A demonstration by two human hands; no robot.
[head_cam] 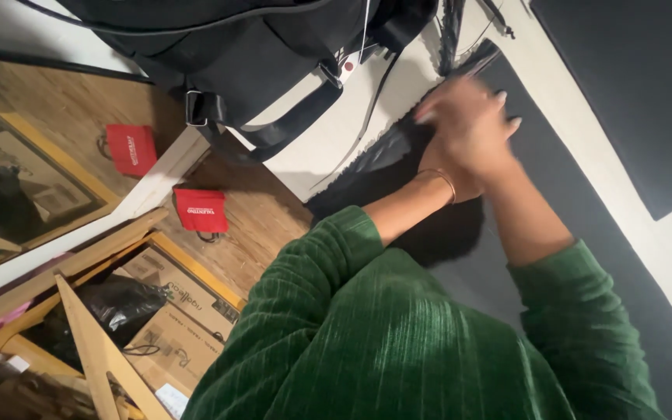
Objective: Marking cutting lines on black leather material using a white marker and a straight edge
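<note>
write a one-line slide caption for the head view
Both hands, right hand over left hand, press a black fabric piece on a dark mat.

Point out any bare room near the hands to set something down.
Free: the dark mat to the right of the hands, and the white strip between it and the second dark mat. Also wood floor beside the red pouch. Crowded: the black bag and its straps left of the hands; boxes lower left.

A small red rectangular pouch with pale lettering (201, 209) lies on the wooden floor beside the mirror; its reflection (131, 148) shows in the glass; flat brown cardboard boxes with dark print (183, 307) lie lower left; a small white-and-red tag (348, 64) hangs on the black bag.
</note>
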